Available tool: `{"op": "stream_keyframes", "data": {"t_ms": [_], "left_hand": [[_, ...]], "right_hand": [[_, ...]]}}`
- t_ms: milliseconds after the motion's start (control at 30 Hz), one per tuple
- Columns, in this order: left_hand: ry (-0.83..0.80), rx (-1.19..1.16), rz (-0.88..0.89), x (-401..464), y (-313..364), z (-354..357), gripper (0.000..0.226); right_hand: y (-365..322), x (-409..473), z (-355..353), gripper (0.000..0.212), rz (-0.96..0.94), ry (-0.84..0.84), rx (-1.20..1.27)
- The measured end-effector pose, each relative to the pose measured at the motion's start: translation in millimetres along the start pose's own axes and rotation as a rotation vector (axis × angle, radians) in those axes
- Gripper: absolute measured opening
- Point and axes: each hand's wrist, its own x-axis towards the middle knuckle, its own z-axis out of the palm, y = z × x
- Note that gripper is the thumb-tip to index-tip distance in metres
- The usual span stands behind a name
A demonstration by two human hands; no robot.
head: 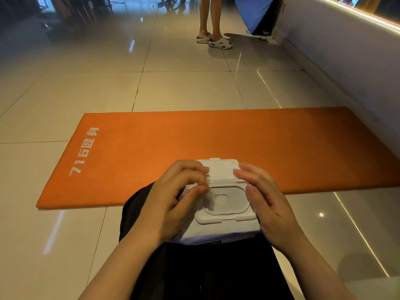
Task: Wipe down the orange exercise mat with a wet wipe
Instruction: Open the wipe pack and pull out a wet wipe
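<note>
I see the wet-wipe pack (220,213) on a dark-clad lap, lid (218,169) flipped open. My left hand (173,198) pinches at the opening with curled fingers; my right hand (266,200) steadies the pack's side, fingers bent around it. The orange exercise mat (216,144) lies flat on the tiled floor (173,87) just beyond.

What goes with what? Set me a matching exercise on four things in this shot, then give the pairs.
Things:
1. orange mat
2. wipes pack lid
3. left hand
4. blue pad

Descriptions:
A. flipped open
B. leaning upright by the far wall
C. flat on the tiled floor, white lettering at one end
D. fingers pinching at the pack's opening

Pairs: 1-C, 2-A, 3-D, 4-B
</note>
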Motion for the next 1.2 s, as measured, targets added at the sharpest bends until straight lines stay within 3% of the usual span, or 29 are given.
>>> {"op": "stream_keyframes", "data": {"t_ms": [133, 300, 567, 867, 1200], "left_hand": [[0.076, -0.007, -0.098, -17.8, -3.5, -1.4, 0.014], [0.068, -0.030, -0.129, -21.8, -6.3, 3.0, 0.013], [0.074, -0.088, -0.148, -21.9, -6.4, 3.5, 0.009], [0.098, -0.105, -0.134, -23.0, -5.2, 3.3, 0.011], [0.126, -0.166, -0.136, -23.5, -6.9, 3.9, 0.013]], "right_hand": [[-9.5, -0.4, -2.1, 0.032, -0.016, 0.017, -0.122], [-28.6, -3.0, -10.2, 0.017, -0.367, -0.006, -0.555], [-49.1, 14.1, -4.7, 0.016, -0.640, -0.076, -0.819], [-60.2, 16.8, 15.7, 0.003, -0.575, -0.147, -0.914], [-63.0, 4.9, -11.1, 0.022, -0.183, -0.069, -0.399]]}}
